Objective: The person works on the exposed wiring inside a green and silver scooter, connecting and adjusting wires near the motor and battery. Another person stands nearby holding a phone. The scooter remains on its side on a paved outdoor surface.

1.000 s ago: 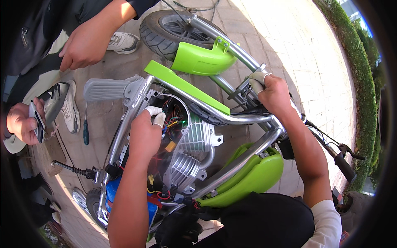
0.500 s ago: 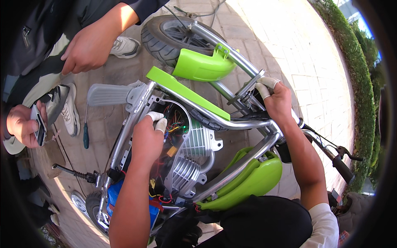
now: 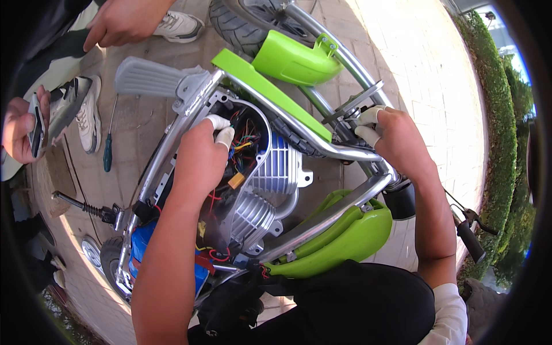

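A small motorbike (image 3: 346, 152) with silver tubes and green panels lies across the middle of the scene, on paved ground (image 3: 428, 95). The person's left hand (image 3: 198, 152), with white covers on its fingertips, reaches to the far left edge of an open housing (image 3: 266, 129) in the bike's frame. Its thumb and finger are close together beside a bundle of coloured wires (image 3: 247, 138); whether that grip is clamped on one cannot be told. A yellow connector (image 3: 236, 180) lies among the wires, with a silver finned block (image 3: 279, 164) just right of the housing.

The right hand (image 3: 399, 141), also in fingertip covers, is at the metal bracket (image 3: 357, 100) by the front fork. Its thumb and finger stand slightly apart, and what they touch is hidden.

Far from the person are the green mudguard (image 3: 296, 60) and front wheel (image 3: 238, 29). At the left, a co-worker's hand (image 3: 20, 125) holds a phone (image 3: 37, 133); a screwdriver (image 3: 107, 152) lies on the ground near a shoe (image 3: 89, 123).
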### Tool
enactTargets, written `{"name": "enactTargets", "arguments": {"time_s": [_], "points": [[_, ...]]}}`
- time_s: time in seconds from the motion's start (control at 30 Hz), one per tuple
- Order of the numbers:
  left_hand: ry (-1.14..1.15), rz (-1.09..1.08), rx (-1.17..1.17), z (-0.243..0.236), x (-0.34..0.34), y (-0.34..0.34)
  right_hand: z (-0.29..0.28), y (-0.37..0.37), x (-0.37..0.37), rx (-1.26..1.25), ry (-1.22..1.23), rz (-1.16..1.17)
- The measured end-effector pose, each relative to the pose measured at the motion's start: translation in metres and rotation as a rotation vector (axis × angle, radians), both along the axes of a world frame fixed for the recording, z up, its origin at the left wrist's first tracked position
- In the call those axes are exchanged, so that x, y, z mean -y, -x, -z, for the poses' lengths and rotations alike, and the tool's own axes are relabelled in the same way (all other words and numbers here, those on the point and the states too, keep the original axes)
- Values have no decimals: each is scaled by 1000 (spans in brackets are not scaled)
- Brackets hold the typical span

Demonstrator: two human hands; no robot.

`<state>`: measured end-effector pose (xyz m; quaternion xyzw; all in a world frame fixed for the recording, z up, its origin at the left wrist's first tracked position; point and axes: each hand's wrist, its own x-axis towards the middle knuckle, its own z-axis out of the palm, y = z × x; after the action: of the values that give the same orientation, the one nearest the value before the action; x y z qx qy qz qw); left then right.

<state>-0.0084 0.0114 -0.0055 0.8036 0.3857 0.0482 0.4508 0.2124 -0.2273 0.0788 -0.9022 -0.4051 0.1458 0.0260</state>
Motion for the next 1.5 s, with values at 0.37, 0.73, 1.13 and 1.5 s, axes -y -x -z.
{"name": "enactTargets", "arguments": {"time_s": [0.37,0.73,1.13,1.5], "points": [[-111,177,-139,-15,-14,-4,20,-21,-39,-221,195,-193],[-132,138,-55,1,-5,-8,31,-18,-50,-195,336,-235],[-109,126,-41,-1,-4,-8,18,-15,-41,-260,149,-21],[-155,148,-37,4,-6,-9,29,-18,-22,-116,3,-72]]}}
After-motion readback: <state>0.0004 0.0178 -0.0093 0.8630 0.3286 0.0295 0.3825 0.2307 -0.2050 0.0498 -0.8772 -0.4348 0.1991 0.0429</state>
